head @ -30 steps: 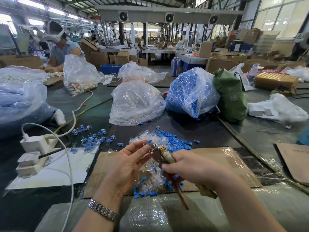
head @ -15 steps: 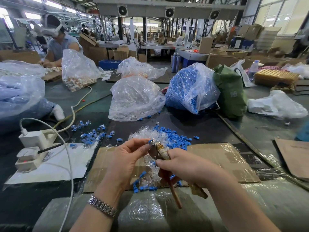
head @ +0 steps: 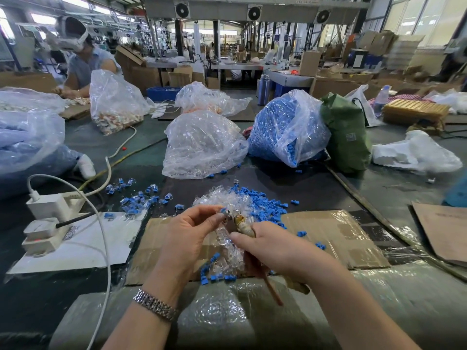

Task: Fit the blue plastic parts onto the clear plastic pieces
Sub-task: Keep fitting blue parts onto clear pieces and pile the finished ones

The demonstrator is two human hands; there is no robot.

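My left hand [head: 188, 233] pinches a small blue plastic part [head: 223, 210] between thumb and fingertips, held at the jaws of a pair of pliers [head: 242, 224]. My right hand [head: 275, 246] grips the pliers, whose worn reddish handles [head: 271, 290] stick out below the palm. Under both hands lies a heap of clear plastic pieces [head: 228, 251] on a cardboard sheet [head: 328, 233]. Loose blue parts [head: 265, 205] are piled just behind the heap, and a few more [head: 217, 276] lie at its near edge. Whether a clear piece sits in my left fingers is hidden.
Fitted blue-and-clear pieces [head: 137, 198] are scattered at left beside a white power strip [head: 48, 223] and its cable. Behind stand a clear bag [head: 202, 147], a bag of blue parts [head: 285, 127] and a green bag [head: 346, 132]. Another person [head: 83, 59] works far left.
Both hands have stayed together over the heap; the pliers handles have swung a little toward me and the view has tipped slightly.
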